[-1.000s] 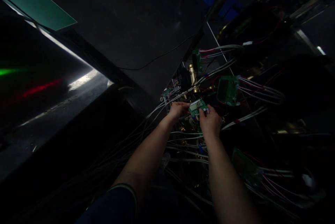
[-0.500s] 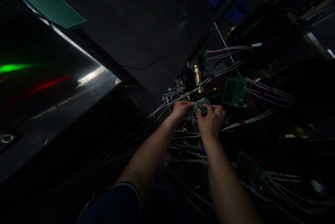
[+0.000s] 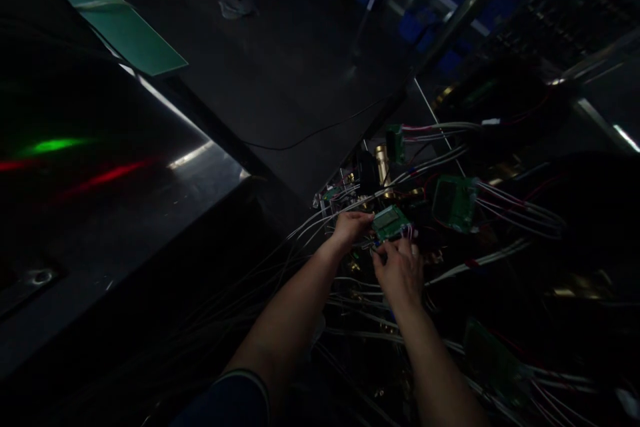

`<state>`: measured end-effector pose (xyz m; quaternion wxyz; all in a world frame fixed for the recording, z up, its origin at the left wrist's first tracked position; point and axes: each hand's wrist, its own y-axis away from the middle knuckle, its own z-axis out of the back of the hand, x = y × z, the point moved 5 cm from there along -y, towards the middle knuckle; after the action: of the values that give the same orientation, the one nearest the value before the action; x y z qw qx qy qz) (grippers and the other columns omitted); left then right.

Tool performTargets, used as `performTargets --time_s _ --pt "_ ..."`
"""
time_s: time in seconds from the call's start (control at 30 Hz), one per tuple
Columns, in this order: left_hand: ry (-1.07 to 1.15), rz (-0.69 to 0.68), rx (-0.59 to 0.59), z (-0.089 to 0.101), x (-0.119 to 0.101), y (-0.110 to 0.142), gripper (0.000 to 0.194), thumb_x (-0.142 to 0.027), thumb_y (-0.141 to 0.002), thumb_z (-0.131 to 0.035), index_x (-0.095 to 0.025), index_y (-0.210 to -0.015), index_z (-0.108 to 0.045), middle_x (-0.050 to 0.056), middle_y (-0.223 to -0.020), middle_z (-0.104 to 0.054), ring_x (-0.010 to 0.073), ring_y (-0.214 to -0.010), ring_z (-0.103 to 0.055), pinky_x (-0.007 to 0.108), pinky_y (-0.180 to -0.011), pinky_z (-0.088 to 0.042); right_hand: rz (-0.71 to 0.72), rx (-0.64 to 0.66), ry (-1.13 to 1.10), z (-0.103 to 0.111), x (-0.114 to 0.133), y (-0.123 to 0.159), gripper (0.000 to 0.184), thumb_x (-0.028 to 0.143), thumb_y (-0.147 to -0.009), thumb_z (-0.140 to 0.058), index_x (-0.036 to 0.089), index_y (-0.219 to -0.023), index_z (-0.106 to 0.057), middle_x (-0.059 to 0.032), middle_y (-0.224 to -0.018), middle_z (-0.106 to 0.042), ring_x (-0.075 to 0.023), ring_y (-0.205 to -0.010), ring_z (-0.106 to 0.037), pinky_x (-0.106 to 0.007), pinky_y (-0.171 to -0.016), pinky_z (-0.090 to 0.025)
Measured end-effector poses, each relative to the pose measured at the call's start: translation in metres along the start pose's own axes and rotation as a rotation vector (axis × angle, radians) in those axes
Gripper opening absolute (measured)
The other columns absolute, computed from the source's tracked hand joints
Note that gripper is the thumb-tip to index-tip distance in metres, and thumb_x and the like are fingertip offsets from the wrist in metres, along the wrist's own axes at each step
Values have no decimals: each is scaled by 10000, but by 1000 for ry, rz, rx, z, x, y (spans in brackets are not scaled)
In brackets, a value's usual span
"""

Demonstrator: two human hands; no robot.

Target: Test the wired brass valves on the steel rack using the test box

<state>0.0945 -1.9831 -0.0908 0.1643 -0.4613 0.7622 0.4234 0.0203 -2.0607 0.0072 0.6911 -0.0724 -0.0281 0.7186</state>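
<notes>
A small green circuit board [image 3: 391, 222] with a greyish screen on its face sits between my hands. My left hand [image 3: 352, 226] pinches the board's left edge between thumb and fingers. Just below the board's lower edge is my right hand [image 3: 399, 266], its fingers curled close together by the thin wires; whether it holds one of them is too dark to make out. Short coloured wires [image 3: 409, 231] leave the board's lower right corner. Behind the board stands a brass cylindrical fitting [image 3: 383, 162].
More green circuit boards with wire bundles lie to the right, one [image 3: 454, 203] close by and another [image 3: 493, 354] lower down. Pale cables [image 3: 310, 224] run across to the left. A metal-edged surface [image 3: 210, 160] and a green sheet [image 3: 130, 30] are at left. Blue bins [image 3: 417, 24] stand at the back.
My right hand has moved from the board's face down to below its lower edge, uncovering the screen and wires. My left hand keeps its hold. The whole view has shifted slightly.
</notes>
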Motion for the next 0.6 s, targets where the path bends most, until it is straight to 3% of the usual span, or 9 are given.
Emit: performTargets --time_s 0.1,0.23,0.37,0.47,0.53,0.6 --pt "-47 -22 -29 12 6 5 108 -186 -723 -635 -96 -690 -685 28 -572 -637 105 -489 -560 234 -548 -475 113 4 -102 -4 8 1 114 263 -794 -559 182 -770 -637 -88 -811 -574 -239 -816 -507 -351 -721 -412" --pt "-149 -82 -163 45 14 19 95 -170 -693 -632 -116 -633 -684 36 -571 -645 139 -546 -580 249 -578 -478 187 -66 -309 0 31 -11 177 269 -857 -466 183 -795 -607 -53 -773 -587 -187 -753 -550 -306 -694 -431" --pt "-214 -256 -431 93 -12 19 195 -208 -781 -529 -162 -858 -702 36 -792 -694 156 -747 -626 249 -712 -483 251 -147 -476 10 58 -33 185 241 -874 -426 182 -811 -590 -35 -774 -601 -149 -719 -575 -273 -681 -450" --pt "-336 -346 -614 127 -42 -4 268 -164 -773 -527 -170 -997 -674 62 -956 -686 179 -918 -620 272 -844 -457 290 -212 -534 17 72 -49 163 213 -868 -433 178 -831 -588 -46 -817 -618 -155 -784 -595 -279 -735 -471" --pt "-390 -320 -589 141 -51 -31 344 -72 -673 -600 -153 -999 -674 86 -961 -683 204 -958 -612 297 -886 -440 305 -232 -551 18 78 -55 152 212 -872 -443 182 -844 -589 -49 -838 -625 -159 -812 -603 -286 -759 -481" --pt "-393 -281 -485 146 -49 -60 432 9 -555 -653 -151 -954 -688 78 -875 -692 214 -901 -627 307 -854 -459 320 -236 -563 17 80 -55 141 214 -875 -455 190 -850 -592 -47 -850 -630 -158 -822 -609 -288 -765 -491"
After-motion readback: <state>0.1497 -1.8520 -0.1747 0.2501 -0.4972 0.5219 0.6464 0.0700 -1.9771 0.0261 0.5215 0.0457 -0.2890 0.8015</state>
